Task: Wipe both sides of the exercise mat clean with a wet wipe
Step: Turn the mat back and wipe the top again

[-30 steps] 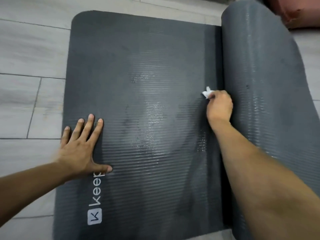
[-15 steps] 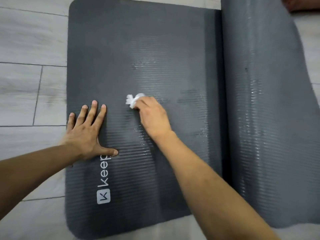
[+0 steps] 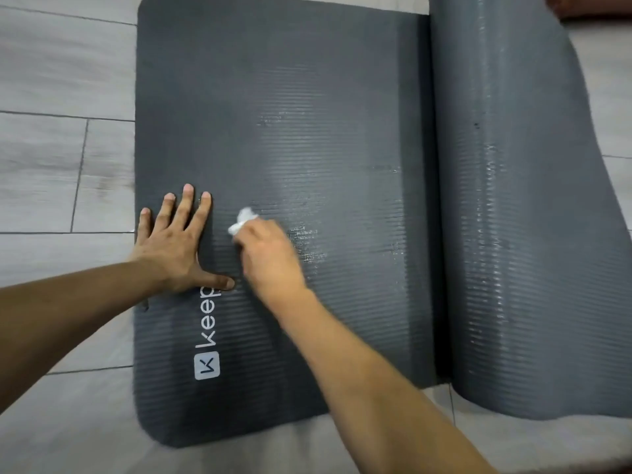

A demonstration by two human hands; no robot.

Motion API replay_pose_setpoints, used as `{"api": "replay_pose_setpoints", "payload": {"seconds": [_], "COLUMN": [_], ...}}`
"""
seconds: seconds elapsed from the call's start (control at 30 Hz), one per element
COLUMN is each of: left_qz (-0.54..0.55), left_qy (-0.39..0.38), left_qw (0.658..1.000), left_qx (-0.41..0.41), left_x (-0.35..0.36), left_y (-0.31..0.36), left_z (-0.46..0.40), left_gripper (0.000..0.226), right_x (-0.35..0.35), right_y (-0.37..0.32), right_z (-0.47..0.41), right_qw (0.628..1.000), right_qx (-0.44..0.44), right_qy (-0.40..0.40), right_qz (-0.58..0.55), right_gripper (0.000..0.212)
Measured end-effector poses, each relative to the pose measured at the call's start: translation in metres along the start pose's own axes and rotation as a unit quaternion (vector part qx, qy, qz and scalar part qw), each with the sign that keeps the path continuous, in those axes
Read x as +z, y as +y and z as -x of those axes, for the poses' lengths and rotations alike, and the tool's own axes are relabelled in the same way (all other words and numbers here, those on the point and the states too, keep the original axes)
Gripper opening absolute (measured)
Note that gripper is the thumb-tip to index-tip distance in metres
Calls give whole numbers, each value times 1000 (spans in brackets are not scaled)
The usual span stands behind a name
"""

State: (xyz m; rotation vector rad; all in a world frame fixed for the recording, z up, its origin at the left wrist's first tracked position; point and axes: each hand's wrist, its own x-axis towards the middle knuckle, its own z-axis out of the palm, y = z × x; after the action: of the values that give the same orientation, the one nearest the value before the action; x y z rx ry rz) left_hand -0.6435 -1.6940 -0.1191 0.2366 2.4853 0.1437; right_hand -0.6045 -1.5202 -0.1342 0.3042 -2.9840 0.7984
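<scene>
A: From your head camera, where is the mat?

B: Your dark grey exercise mat (image 3: 307, 97) lies partly unrolled on the pale wood-look tile floor (image 3: 61, 159). The flat stretch is in front of you; the rolled part (image 3: 513, 200) runs along its right side, touching it.

A: And your hands?

B: Your left hand (image 3: 174, 248) rests flat on the mat near its left edge, fingers straight and spread, thumb out to the side just above the white "Keep" logo (image 3: 208, 330). It holds nothing.

A: The right one?

B: Your right hand (image 3: 270, 258) has its fingers curled round a crumpled white wet wipe (image 3: 243, 220), pressing it onto the flat stretch just beside your left fingers. The wipe pokes out ahead of your knuckles.

A: Anything on the surface?

B: Shiny wet streaks (image 3: 307, 241) show on the ribbed foam to the right of your right hand, and more glisten along the roll. A reddish object (image 3: 595, 6) sits at the top right corner, too cropped to identify.
</scene>
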Motion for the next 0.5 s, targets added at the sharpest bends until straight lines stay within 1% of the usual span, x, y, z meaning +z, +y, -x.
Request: {"api": "replay_pose_setpoints", "payload": {"seconds": [0.03, 0.07, 0.1, 0.13, 0.17, 0.2, 0.23, 0.27, 0.3, 0.33, 0.37, 0.4, 0.43, 0.47, 0.5], "left_qz": [2, 6, 8, 8, 7, 4, -1, -6, -10, -11, -10, -10, -10, -10, -10], "left_qy": [0, 1, 2, 3, 5, 7, 8, 9, 10, 8, 7, 5, 3, 0, -2], "left_qw": [1000, 1000, 1000, 1000, 1000, 1000, 1000, 1000, 1000, 1000, 1000, 1000, 1000, 1000, 1000], "left_qx": [2, 2, 2, 2, 2, 0, -2, -3, -5, -8, -9, -11, -12, -12, -13], "left_x": [0, 0, -1, -1, 0, 1, 1, 2, 1, 0, 0, -2, -4, -5, -6], "left_y": [0, -1, -1, -1, -1, -1, -1, 0, 1, 2, 3, 4, 5, 7, 7], "left_z": [0, 0, 0, 0, 0, 1, 1, 1, 1, 2, 2, 3, 4, 4, 5], "left_gripper": [159, 159, 159, 160, 160, 160, 161, 161, 161, 161, 162, 162, 161, 161, 161], "right_x": [2, -4, -17, -33, -53, -75, -97, -115, -123, -121, -113, -100, -84, -64, -43], "right_y": [-7, 4, 24, 55, 91, 131, 164, 187, 199, 194, 175, 148, 117, 86, 51], "right_z": [8, 11, 10, 11, 12, 13, 17, 22, 24, 22, 17, 11, 7, 9, 14], "right_qw": [998, 996, 996, 997, 997, 992, 978, 953, 929, 917, 914, 921, 935, 953, 972], "right_qx": [-46, -78, -86, -62, -12, 53, 140, 227, 289, 318, 339, 336, 311, 268, 209], "right_qy": [-36, -39, -14, 17, 50, 64, 44, 24, 18, 29, 48, 66, 81, 89, 77], "right_qz": [2, 7, 16, 36, 62, 98, 147, 198, 230, 238, 217, 186, 149, 109, 76], "right_gripper": [29, 29, 29, 31, 31, 32, 36, 39, 38, 34, 29, 26, 25, 23, 21]}}
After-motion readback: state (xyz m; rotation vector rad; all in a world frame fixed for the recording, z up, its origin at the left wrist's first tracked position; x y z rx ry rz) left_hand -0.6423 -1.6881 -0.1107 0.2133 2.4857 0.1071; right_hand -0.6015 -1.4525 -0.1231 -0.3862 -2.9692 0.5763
